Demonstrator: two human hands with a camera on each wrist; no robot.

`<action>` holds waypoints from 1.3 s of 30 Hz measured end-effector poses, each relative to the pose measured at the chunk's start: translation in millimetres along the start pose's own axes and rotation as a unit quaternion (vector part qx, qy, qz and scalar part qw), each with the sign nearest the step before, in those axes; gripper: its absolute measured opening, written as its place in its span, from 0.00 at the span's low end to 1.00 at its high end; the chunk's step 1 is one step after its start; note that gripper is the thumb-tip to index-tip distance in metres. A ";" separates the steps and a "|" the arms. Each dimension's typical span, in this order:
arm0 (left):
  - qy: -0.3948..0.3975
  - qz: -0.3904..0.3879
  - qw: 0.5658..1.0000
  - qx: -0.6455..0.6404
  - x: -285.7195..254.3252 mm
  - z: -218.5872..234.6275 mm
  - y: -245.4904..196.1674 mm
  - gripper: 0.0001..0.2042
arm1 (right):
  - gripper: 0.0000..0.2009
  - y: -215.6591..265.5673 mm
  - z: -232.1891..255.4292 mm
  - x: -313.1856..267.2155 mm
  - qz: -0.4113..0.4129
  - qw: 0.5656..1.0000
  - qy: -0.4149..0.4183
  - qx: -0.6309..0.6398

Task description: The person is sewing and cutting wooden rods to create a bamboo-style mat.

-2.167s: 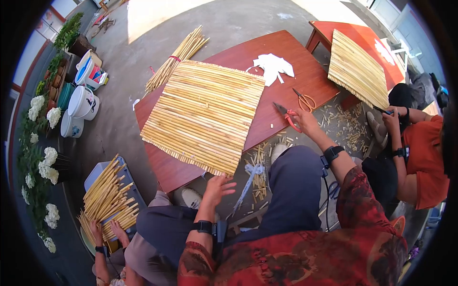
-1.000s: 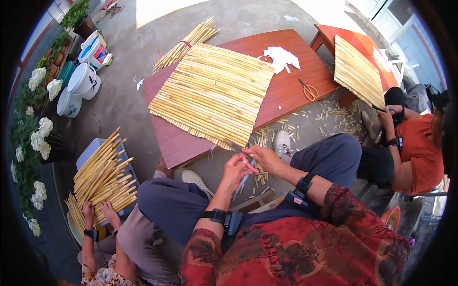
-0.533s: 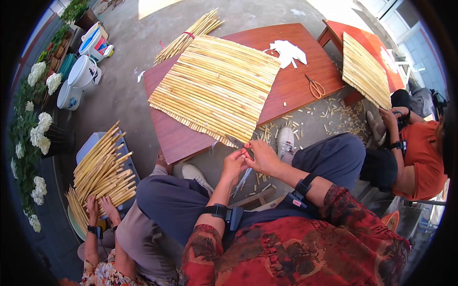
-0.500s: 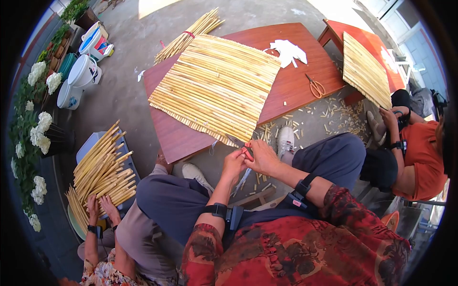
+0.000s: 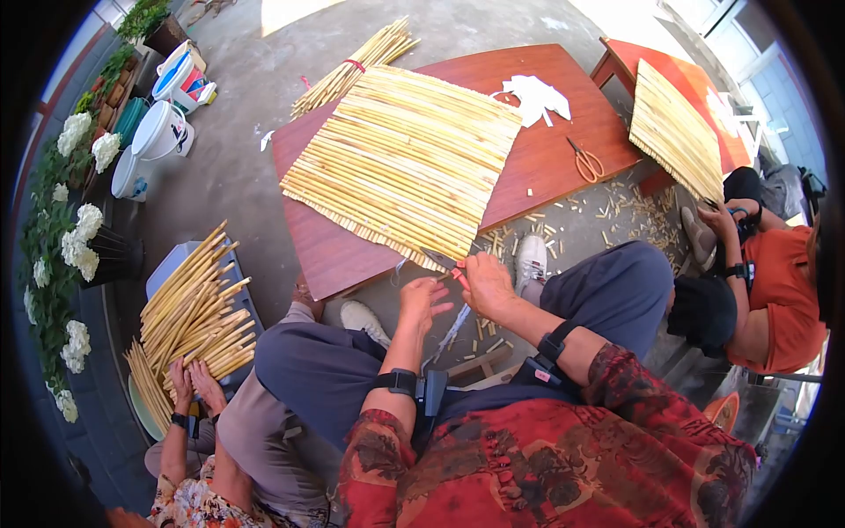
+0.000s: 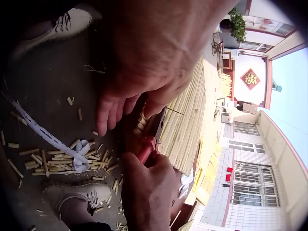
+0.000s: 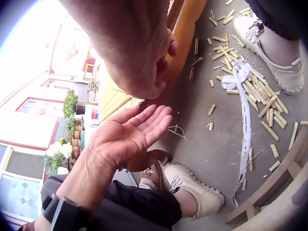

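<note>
**Cutters at near-right corner of mat, right hand closest**

Stalk mat (image 5: 400, 163) lies flat on the table (image 5: 563, 180), straight ahead of the person, its near-right corner reaching past the table's near edge. Stalks run across the view, slanting from upper left to lower right.

Right hand (image 5: 488, 282) sits just beside that corner, fingers curled round the handles of the red-handled cutters (image 5: 459, 273). Cutters' long axis: handles lower right, tips upper left, close to parallel with the mat's near edge. Blades overlap the corner in the head view; can't tell if they touch it or what is between them.

Left hand (image 5: 421, 301) is just left of the cutters, nearer the body, below the mat's edge. Palm up, fingers extended, gripping nothing visible. Farther from the corner than the right.

So the key relation, my read: corner lies ahead and left of the right hand, along the blade line.

Orange-handled scissors (image 5: 587, 165) lie on the table, well apart. Offcuts (image 5: 620, 211) on the floor.
</note>
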State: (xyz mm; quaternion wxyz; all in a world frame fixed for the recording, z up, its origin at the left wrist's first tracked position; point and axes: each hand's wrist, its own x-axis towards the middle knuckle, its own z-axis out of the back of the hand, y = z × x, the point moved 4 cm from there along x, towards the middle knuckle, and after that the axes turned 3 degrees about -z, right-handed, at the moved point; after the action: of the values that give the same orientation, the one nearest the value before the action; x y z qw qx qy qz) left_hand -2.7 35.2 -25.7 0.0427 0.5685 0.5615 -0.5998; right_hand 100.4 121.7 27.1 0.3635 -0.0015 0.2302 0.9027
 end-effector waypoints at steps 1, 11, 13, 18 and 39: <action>0.003 -0.002 0.998 -0.064 -0.3 0.1 -2.1 0.10 | 0.21 -0.7 -1.0 -0.4 0.002 1.000 0.000 0.000; 0.115 -0.118 0.916 -0.365 9.7 -21.4 3.0 0.14 | 0.22 -1.5 21.8 -2.2 0.008 0.999 0.016 0.050; 0.174 -0.194 0.933 -0.248 4.2 -26.3 -5.3 0.15 | 0.22 2.9 28.3 -4.3 0.010 0.998 0.020 0.052; 0.122 -0.164 0.962 -0.183 5.6 -23.4 -6.0 0.14 | 0.22 13.9 36.5 -12.9 0.008 1.000 0.027 0.012; 0.064 -0.191 0.960 -0.193 15.8 -31.1 9.0 0.08 | 0.19 9.0 36.0 -23.5 -0.018 0.997 -0.038 0.060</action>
State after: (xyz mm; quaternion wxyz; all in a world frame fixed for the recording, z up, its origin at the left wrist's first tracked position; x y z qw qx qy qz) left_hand 17.7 63.7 -34.3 0.0004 0.4684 0.7666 -0.4393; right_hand 117.7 115.7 67.0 0.3877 0.0508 0.2698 0.8799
